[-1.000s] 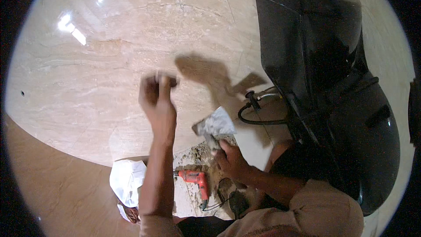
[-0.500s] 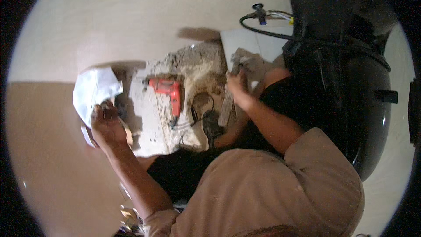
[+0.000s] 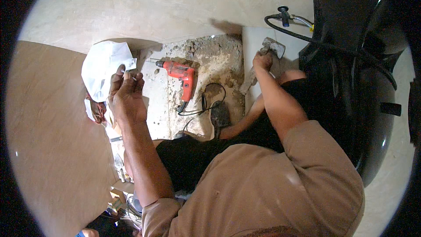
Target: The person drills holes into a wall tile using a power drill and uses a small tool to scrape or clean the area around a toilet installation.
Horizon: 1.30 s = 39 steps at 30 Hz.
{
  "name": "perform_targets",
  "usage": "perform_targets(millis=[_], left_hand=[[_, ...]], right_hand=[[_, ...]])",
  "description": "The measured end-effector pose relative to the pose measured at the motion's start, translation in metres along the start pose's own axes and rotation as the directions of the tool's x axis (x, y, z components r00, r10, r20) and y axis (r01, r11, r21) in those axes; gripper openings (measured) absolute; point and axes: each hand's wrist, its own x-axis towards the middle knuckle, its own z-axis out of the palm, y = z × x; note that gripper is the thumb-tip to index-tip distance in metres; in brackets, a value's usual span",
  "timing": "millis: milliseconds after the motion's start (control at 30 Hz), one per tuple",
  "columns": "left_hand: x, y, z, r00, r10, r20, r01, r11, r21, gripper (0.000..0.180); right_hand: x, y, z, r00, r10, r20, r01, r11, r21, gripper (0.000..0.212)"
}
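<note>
My right hand (image 3: 262, 61) is closed around a hammer (image 3: 274, 46), just below its thick grey head. The dusty handle slants down toward the broken floor. My left hand (image 3: 128, 96) is raised in front of a white bag (image 3: 103, 63), its fingers curled together. A small pale thing shows between the fingertips, too small to name. Between my hands a red power drill (image 3: 183, 78) lies on its side on the dusty tiles, bit pointing left. The drill's black cord (image 3: 213, 105) loops beside my foot.
Rubble (image 3: 197, 48) and loose dirt fill a broken patch of floor by the wall. At right stands a glossy black fixture (image 3: 372, 118) with a black hose (image 3: 289, 32) and valve. Assorted tools and cables (image 3: 125, 202) lie behind my left arm.
The view has shifted, so the drill and floor sit further right and higher. My left hand has lifted relative to the bag, and the hammer's head now shows clearly beyond my right hand.
</note>
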Motion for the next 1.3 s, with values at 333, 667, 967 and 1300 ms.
perform_targets(millis=[333, 667, 967, 1300], left_hand=[[0.005, -0.012, 0.014, 0.991, -0.044, 0.123, 0.042, 0.999, 0.026, 0.022], [-0.018, -0.040, 0.029, 0.995, -0.095, -0.005, 0.094, 0.976, 0.198, 0.037], [-0.031, -0.041, 0.036, 0.985, -0.059, 0.163, 0.051, 0.997, 0.051, 0.025], [-0.058, -0.057, 0.060, 0.960, -0.119, 0.254, 0.066, 0.976, 0.209, 0.026]], right_hand=[[0.024, 0.012, 0.004, 0.983, -0.137, -0.121, 0.140, 0.990, 0.013, 0.052], [0.020, 0.050, -0.008, 0.978, -0.043, -0.204, 0.025, 0.996, -0.089, 0.050], [0.001, 0.009, -0.025, 0.993, -0.017, 0.120, 0.030, 0.994, -0.107, 0.072], [-0.037, -0.015, -0.057, 0.994, 0.067, 0.081, -0.063, 0.996, -0.055, 0.082]])
